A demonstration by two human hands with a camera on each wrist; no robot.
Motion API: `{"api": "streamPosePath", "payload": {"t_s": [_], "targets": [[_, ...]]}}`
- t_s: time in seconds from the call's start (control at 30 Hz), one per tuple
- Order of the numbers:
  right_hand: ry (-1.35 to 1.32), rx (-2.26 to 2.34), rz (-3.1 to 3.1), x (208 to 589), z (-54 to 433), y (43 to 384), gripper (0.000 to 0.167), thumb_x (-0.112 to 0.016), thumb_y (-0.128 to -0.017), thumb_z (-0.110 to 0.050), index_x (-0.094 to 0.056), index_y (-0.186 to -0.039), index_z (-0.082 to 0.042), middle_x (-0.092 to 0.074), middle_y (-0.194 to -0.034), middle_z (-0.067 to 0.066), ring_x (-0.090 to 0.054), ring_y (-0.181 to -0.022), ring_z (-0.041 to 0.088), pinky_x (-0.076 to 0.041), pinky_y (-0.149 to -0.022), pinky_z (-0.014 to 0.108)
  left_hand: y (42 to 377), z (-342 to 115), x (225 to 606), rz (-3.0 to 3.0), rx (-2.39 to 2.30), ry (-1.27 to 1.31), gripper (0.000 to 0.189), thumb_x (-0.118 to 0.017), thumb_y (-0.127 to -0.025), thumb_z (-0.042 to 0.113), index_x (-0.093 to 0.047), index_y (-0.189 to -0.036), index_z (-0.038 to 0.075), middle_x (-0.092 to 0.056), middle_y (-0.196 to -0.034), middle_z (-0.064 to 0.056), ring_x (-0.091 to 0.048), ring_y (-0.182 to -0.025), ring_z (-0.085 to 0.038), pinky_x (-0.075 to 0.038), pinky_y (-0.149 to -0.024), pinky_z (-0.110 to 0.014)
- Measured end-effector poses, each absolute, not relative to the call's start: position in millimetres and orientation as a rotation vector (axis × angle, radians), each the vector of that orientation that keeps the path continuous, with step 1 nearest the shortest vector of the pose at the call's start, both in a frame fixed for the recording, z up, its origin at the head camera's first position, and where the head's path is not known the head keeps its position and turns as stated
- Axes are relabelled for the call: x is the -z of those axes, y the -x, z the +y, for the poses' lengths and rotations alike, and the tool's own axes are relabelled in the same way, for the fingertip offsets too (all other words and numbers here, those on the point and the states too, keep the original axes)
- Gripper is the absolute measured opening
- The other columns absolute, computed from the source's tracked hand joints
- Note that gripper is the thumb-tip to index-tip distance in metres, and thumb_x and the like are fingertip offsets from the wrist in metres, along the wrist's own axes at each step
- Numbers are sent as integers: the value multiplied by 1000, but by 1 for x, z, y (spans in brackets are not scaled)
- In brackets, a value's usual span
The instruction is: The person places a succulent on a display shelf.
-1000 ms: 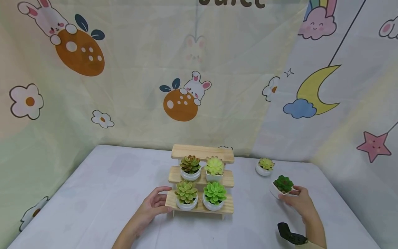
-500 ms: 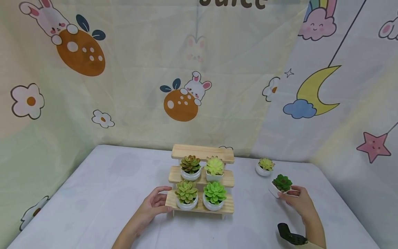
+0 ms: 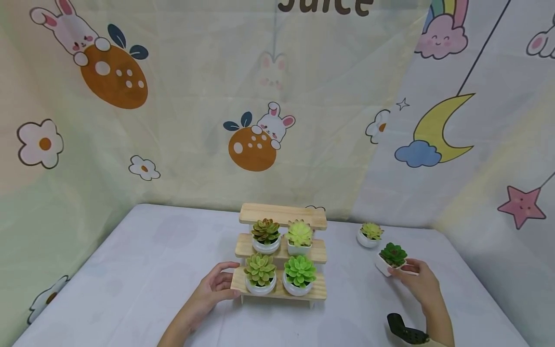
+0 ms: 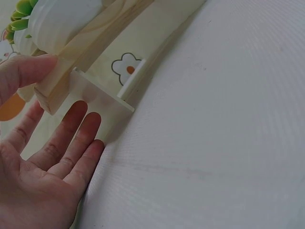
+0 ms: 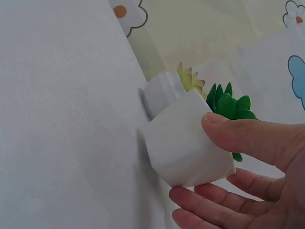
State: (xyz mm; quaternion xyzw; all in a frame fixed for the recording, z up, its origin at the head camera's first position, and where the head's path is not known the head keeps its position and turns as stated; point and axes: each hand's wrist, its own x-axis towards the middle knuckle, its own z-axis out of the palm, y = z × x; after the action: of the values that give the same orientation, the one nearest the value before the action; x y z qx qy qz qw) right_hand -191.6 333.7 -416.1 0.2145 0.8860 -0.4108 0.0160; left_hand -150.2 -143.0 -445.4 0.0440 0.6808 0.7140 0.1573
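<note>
My left hand (image 3: 210, 294) is at the left end of a three-step wooden plant stand (image 3: 321, 286). In the left wrist view its thumb lies on the lowest board (image 4: 88, 50), the forefinger reaches behind that board, and the other fingers lie against the pale side leg (image 4: 102, 102). At the right, my right hand (image 3: 418, 284) holds a dark green potted succulent (image 3: 393, 255) by its angular white pot (image 5: 186, 143). The thumb presses the pot's rim, and the fingers are along the opposite side. The pot tilts slightly at the tabletop.
On the stand are several potted succulents: a reddish-brown one (image 3: 266, 231) and a pale one (image 3: 299, 233) on the middle step, two green ones (image 3: 300, 271) on the lowest. The top board (image 3: 282, 214) is bare. A yellow-green succulent (image 3: 370, 233) stands behind my right hand. A printed cloth (image 3: 191, 120) hangs behind.
The potted succulent in my right hand has shifted very slightly left. My left hand stays at the stand, and the head view has tilted a little.
</note>
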Motion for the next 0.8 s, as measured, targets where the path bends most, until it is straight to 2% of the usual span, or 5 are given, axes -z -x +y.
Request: {"api": "streamPosePath", "payload": {"t_s": [0.27,0.47,0.53,0.67,0.8], "targets": [[-726,1259,2829,458,362,217,106,-67,-70,-64,-23,-144,-1,-42,-134,21,-43,-116,36,-44,-74,41,150,-143,446,1947,-2043,-143,68,-70,-79,12,-35,-137,7,-59,-111,-7,-60,-96,-16,-49,-79,-28],[-740,1314,2873,477,373,230,113,-64,-65,-73,-21,-146,-8,-41,-136,17,-44,-117,34,-45,-80,47,150,-144,448,1962,-2041,-146,68,-71,-78,12,-36,-137,7,-60,-112,-7,-61,-95,-16,-49,-79,-29],[-726,1346,2874,472,371,229,111,-64,-66,-72,-20,-146,-8,-40,-136,18,-44,-116,35,-46,-78,46,150,-144,447,1962,-2039,-126,69,-71,-78,12,-36,-137,7,-60,-112,-7,-61,-95,-17,-49,-79,-29],[-706,1361,2905,445,352,218,105,-64,-68,-69,-24,-144,-9,-43,-134,15,-47,-114,31,-47,-65,38,150,-143,445,1957,-2038,-92,70,-71,-78,11,-35,-137,7,-60,-113,-8,-60,-96,-17,-49,-79,-29],[-653,1428,2904,407,322,198,98,-65,-74,-63,-26,-143,-6,-42,-135,16,-47,-118,32,-48,-75,44,150,-142,444,1958,-2040,-102,69,-70,-79,11,-35,-138,6,-59,-114,-9,-60,-96,-16,-49,-80,-28]]}}
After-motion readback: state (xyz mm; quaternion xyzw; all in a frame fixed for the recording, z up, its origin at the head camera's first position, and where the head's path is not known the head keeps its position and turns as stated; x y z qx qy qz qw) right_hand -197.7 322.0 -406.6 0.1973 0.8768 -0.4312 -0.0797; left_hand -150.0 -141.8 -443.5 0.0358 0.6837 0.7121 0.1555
